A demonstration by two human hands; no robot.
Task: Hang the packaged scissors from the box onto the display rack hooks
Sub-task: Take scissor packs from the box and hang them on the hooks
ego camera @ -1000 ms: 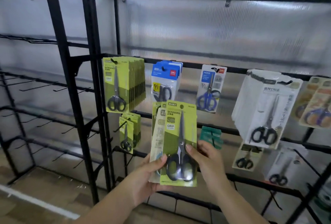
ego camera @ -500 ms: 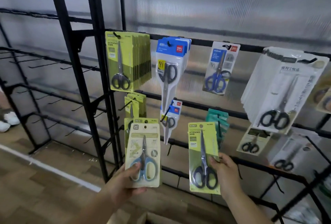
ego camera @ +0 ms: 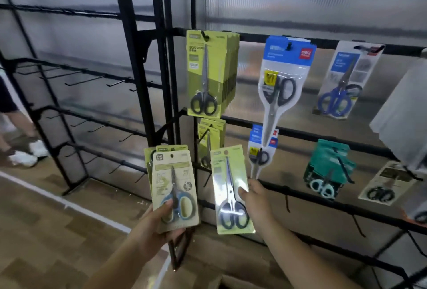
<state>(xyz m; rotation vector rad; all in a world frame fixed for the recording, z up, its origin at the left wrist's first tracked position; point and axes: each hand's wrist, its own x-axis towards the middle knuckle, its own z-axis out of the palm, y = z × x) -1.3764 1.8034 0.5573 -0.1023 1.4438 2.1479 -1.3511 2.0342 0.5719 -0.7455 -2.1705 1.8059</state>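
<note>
- Sorting-and-hanging step, by the look of it: a pack in each hand, both held up in front of the display rack (ego camera: 147, 62), neither on a hook yet.
- Left hand (ego camera: 153, 226) holds a small stack of cards from below, its thumb pressing on the front one. The front card is beige with blue-handled scissors (ego camera: 176, 187); yellow-green cards peek out behind it, can't tell how many.
- Right hand (ego camera: 255, 198) pinches the right edge of a single yellow-green pack of black-handled scissors (ego camera: 231, 190), thumb on the front. The pack is tilted a bit, top leaning left.
- So both grips are closed on packaging, nothing loose.
- That green pack looks like the same design as the big bunch of green scissor packs (ego camera: 209, 73) on the top bar hook, and there's a smaller green bunch (ego camera: 211, 140) on the hook just below it, close above the pack's top.
- My guess at the next move: lift the right-hand pack to whichever green hook matches and thread the hole at the top of the card over the hook tip. It'll need straightening first, since the hole is small and the card is flexing with glare.
- The box is barely visible at the bottom edge, can't say much about it.
</note>
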